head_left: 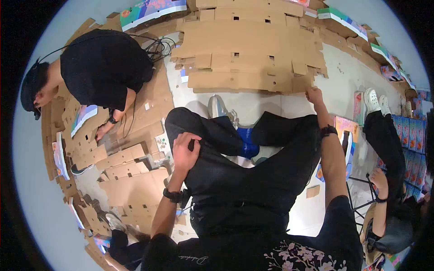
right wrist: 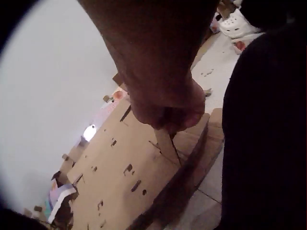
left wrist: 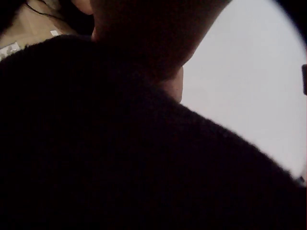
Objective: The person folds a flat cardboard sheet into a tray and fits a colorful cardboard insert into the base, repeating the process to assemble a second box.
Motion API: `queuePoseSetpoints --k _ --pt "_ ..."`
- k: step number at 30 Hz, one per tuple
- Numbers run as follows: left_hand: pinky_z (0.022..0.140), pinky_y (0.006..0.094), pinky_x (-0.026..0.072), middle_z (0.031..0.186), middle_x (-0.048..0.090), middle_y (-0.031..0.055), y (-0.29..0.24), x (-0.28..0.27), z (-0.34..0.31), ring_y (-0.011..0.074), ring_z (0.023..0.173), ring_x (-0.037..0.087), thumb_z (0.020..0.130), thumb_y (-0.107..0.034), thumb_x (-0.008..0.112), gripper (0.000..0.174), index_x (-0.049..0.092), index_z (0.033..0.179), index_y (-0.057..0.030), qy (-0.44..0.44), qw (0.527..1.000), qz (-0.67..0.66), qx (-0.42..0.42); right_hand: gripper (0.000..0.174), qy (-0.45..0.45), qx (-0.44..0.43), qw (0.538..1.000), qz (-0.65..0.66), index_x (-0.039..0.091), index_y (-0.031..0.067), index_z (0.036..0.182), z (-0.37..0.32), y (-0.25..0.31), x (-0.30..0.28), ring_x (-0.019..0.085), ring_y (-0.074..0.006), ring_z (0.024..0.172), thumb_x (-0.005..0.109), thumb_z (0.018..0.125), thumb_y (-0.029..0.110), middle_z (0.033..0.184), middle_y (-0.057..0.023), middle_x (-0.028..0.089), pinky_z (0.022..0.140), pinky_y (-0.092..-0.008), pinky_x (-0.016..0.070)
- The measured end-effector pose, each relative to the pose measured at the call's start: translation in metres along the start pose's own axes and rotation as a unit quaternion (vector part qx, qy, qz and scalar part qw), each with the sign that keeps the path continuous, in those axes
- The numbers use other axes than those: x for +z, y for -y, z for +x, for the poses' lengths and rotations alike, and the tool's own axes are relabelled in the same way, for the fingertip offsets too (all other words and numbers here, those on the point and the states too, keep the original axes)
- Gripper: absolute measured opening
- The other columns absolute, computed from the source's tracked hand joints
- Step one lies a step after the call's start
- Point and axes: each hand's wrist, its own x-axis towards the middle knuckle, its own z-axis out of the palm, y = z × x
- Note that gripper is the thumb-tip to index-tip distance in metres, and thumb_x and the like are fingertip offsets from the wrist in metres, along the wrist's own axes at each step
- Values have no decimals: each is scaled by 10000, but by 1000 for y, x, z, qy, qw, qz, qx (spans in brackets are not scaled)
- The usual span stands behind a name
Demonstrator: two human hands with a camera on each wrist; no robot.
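Note:
A large flattened cardboard box [head_left: 239,43] with small cut-out holes lies in front of the seated person's legs. My right hand [head_left: 315,95] pinches its near right corner, fingers curled over the edge. In the right wrist view the curled fingers hold a cardboard flap [right wrist: 168,146], and the near edge of the sheet stands up off the tiles. My left hand [head_left: 186,151] rests on the left knee of the black trousers [head_left: 244,185], holding nothing. Dark cloth fills most of the left wrist view and hides the left fingers.
Another person in black [head_left: 106,67] bends over more cardboard [head_left: 131,194] at left, near a coiled black cable [head_left: 160,47]. A third person's legs [head_left: 384,140] and stacked colourful boxes [head_left: 409,135] are at right. Printed cartons [head_left: 153,12] line the wall.

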Motion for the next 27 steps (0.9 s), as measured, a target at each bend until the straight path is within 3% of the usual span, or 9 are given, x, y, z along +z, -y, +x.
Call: queuePoseSetpoints --k 3,6,11,15,18,21,22,24,27 --pt "864 401 452 941 679 55 -4 -1 1 282 954 628 840 -72 671 84 703 908 -109 3 1000 -2 6 420 -85 -62 989 -99 713 -32 861 8 10 -20 720 -201 750 679 876 386 763 -178 717 715 -366 548" --pt "861 402 453 949 681 50 -1 -2 -2 279 955 629 835 -70 676 89 702 911 -109 -2 1000 -5 5 349 -95 -34 979 179 709 -11 859 -78 124 -102 643 -185 656 615 932 317 748 -110 697 646 -361 506" --pt "951 431 476 1054 679 95 -27 -6 -8 315 1035 630 819 -70 685 174 701 989 -101 -6 998 -29 48 453 69 -29 704 706 600 -5 1210 -237 153 -137 554 -179 716 551 986 386 845 -55 619 649 -312 430" --pt "1044 435 471 1253 645 131 -110 -18 -17 326 1206 588 823 -71 678 358 678 1182 -69 57 978 -70 186 425 158 -45 742 650 570 -12 1256 -385 202 -101 592 -183 819 610 975 304 942 -68 640 724 -339 470" --pt "1083 427 445 1390 591 120 -154 -4 -20 293 1299 547 831 -101 697 547 578 1363 -57 138 942 -260 163 429 248 -243 824 447 549 -17 1291 -444 228 -74 620 -185 896 654 966 243 1015 -78 656 780 -359 501" --pt "1118 440 417 1451 554 117 -173 38 -23 288 1346 518 823 -131 718 648 514 1434 -51 -103 923 -44 368 331 462 -121 725 496 572 -16 1244 -468 291 -61 644 -185 918 662 967 142 971 -67 665 831 -356 519" --pt "1137 462 399 1457 544 137 -185 47 -23 301 1383 484 796 -128 723 681 512 1436 -31 -150 936 -45 316 247 460 -169 725 483 588 5 1190 -473 301 -48 594 -152 941 657 975 107 1040 -52 626 817 -315 498" --pt "1137 484 397 1451 540 147 -203 30 -6 327 1392 473 789 -112 718 706 495 1454 -26 -131 961 1 243 223 408 -233 749 468 611 27 1155 -496 301 -21 596 -154 941 676 968 129 1034 -66 630 819 -313 499" --pt "1130 496 405 1466 526 168 -203 2 20 367 1370 491 783 -69 719 690 512 1439 -9 35 965 -106 236 211 539 -248 707 384 639 41 1115 -487 283 -32 627 -169 910 701 952 158 983 -83 658 801 -330 515"
